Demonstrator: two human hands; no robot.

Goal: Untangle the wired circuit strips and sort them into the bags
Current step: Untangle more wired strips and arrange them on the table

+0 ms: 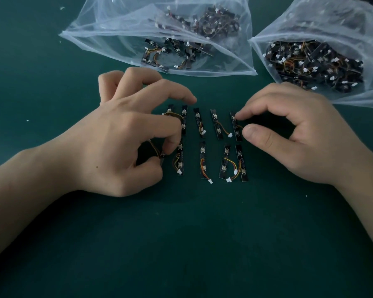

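My left hand (116,143) is curled, its thumb and forefinger pinching the near end of one wired strip (162,160) at the left of the near row, its orange wire (154,147) looping up beside my thumb. My right hand (299,130) is curled too, holding the far-right strip (237,132) of the far row: forefinger tip on its upper end, thumb against its right edge. Between my hands the other sorted strips (202,162) lie flat on the green tabletop (181,233) in two rows, each roughly upright and apart from its neighbours, their wires ending in white plugs. Beyond them lie two clear bags: the left bag (95,39), with loose strips inside, and the right bag (353,29), packed with a tangled heap.
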